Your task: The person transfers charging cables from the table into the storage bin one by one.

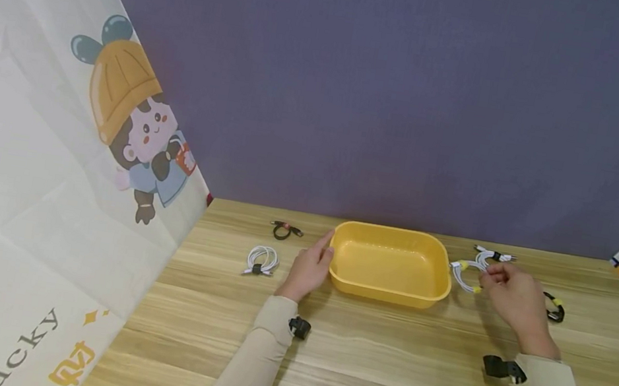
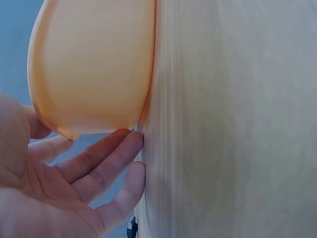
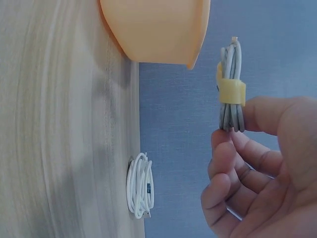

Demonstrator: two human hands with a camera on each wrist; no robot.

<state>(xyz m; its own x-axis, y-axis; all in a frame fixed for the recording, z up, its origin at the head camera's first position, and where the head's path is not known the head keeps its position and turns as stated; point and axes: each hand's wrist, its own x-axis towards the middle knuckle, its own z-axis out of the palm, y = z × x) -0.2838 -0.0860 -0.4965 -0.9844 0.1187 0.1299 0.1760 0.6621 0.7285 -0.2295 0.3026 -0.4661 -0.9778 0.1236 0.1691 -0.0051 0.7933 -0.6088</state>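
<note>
A yellow plastic basin point(image 1: 384, 295) stands on the table between my hands. My left hand point(image 1: 309, 266) is at its left end, fingers fairly straight and fingertips touching the outer wall, as the left wrist view shows at the basin's side point(image 2: 94, 74). To the right of the basin, my right hand point(image 1: 515, 300) pinches a coiled white cable point(image 1: 460, 276) between thumb and fingers. A yellow strap point(image 3: 232, 91) binds this coil, which is raised off the table near the basin's right rim.
Another white coiled cable point(image 1: 486, 258) with a black tie lies behind my right hand. A black cable point(image 1: 557, 310) with a yellow tie is to its right. Left of the basin lie a small black cable point(image 1: 281, 233) and a white coil point(image 1: 263, 257). A purple-grey partition point(image 1: 384, 97) borders the table's back.
</note>
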